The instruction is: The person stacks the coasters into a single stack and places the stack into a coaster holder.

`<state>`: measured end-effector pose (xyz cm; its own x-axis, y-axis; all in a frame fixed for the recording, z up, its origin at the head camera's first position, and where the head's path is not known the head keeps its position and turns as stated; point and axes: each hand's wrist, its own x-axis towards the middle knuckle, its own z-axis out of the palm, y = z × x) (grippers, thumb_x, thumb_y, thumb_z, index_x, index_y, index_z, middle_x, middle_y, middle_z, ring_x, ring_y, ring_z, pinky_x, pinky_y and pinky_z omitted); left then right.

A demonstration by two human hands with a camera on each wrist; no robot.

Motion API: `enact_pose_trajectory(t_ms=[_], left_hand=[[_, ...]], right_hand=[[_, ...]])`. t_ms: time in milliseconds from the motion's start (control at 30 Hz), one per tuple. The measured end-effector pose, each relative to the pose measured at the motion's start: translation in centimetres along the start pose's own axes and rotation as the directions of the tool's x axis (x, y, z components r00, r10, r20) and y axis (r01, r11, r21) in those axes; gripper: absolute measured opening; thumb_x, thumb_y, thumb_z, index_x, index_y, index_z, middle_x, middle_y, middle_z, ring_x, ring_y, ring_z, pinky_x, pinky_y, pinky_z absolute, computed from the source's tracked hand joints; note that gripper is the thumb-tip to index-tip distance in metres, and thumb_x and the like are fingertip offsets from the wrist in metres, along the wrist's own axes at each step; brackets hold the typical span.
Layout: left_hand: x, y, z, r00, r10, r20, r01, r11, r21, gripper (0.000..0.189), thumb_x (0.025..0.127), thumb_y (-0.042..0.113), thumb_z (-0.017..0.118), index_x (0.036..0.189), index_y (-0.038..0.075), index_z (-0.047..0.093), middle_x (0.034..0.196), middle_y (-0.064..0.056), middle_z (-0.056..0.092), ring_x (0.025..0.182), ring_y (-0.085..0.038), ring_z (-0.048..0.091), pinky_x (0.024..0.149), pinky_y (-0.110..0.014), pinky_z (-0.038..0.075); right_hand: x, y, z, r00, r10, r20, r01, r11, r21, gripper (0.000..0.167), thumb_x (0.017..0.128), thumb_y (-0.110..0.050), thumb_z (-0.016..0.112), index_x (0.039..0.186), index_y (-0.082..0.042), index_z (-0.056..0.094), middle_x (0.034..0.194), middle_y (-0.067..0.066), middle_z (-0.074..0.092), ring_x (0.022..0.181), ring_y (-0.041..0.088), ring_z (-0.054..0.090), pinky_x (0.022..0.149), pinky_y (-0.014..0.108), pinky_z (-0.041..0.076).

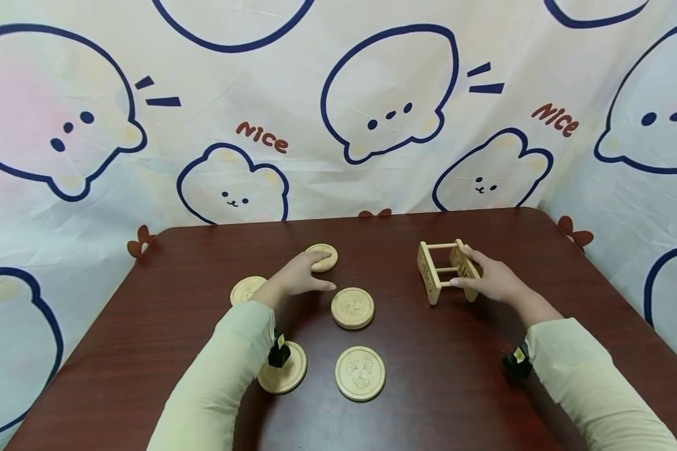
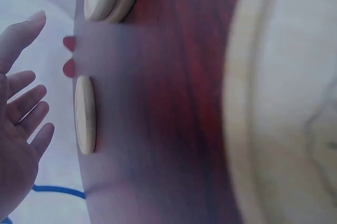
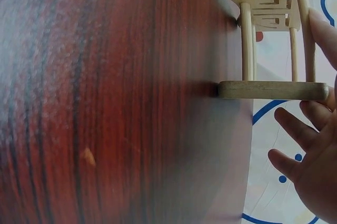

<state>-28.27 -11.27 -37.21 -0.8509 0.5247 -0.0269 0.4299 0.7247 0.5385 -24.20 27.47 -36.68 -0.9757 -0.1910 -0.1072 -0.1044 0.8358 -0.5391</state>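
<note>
Five round wooden coasters lie on a dark red table. My left hand reaches forward with straight fingers resting on the far coaster; in the left wrist view this hand is spread and holds nothing. Other coasters lie at the left, the centre, the front and under my left wrist. My right hand grips the near end panel of a small wooden rack between thumb and forefinger. The rack stands on the table.
A cartoon-printed cloth hangs behind and beside the table. The table's far edge runs close behind the rack and coasters. A coaster fills the right of the left wrist view, blurred; another coaster shows edge-on.
</note>
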Motion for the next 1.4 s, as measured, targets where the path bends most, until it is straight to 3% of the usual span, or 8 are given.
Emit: enact_pose_trajectory(t_ms=[433,667,1200,1400], left_hand=[[1.7,-1.3,-0.6,0.993,-0.114,-0.045,0.110,0.991,-0.077,0.076,0.069,0.026,0.072,0.131,0.000,0.034,0.132,-0.015,0.034,0.122,-0.027,0.028,0.097,-0.040,0.025],[2.5,-2.6,-0.4,0.979,-0.194,-0.057,0.189,0.979,-0.078,0.076,0.070,0.026,0.072,0.132,0.004,0.034,0.132,-0.013,0.035,0.121,-0.027,0.029,0.096,-0.040,0.025],[3.6,-4.5,0.3,0.952,-0.296,-0.076,0.289,0.953,-0.095,0.080,0.070,0.030,0.071,0.134,0.004,0.029,0.134,-0.012,0.032,0.122,-0.026,0.027,0.098,-0.038,0.023],[4.0,-4.5,0.7,0.952,-0.297,-0.076,0.288,0.951,-0.109,0.081,0.071,0.030,0.070,0.135,0.004,0.027,0.135,-0.013,0.031,0.123,-0.026,0.027,0.098,-0.037,0.022]], right_hand=[[-0.2,-0.3,-0.1,1.000,-0.004,-0.001,0.004,1.000,-0.016,0.092,0.074,-0.054,0.057,0.138,-0.005,0.014,0.131,0.031,0.025,0.110,0.042,0.036,0.083,0.054,0.034],[-0.1,-0.4,-0.2,1.000,-0.013,0.008,0.014,1.000,-0.019,0.092,0.074,-0.054,0.056,0.138,-0.004,0.013,0.129,0.032,0.027,0.108,0.041,0.039,0.082,0.053,0.034],[0.1,-0.4,-0.3,1.000,-0.018,0.010,0.018,0.999,-0.031,0.094,0.072,-0.057,0.055,0.138,-0.004,0.013,0.133,0.029,0.023,0.111,0.041,0.035,0.084,0.053,0.033],[0.1,-0.3,-0.3,1.000,-0.008,0.012,0.009,0.999,-0.036,0.093,0.073,-0.056,0.056,0.138,-0.005,0.013,0.134,0.028,0.022,0.111,0.041,0.035,0.084,0.054,0.032]])
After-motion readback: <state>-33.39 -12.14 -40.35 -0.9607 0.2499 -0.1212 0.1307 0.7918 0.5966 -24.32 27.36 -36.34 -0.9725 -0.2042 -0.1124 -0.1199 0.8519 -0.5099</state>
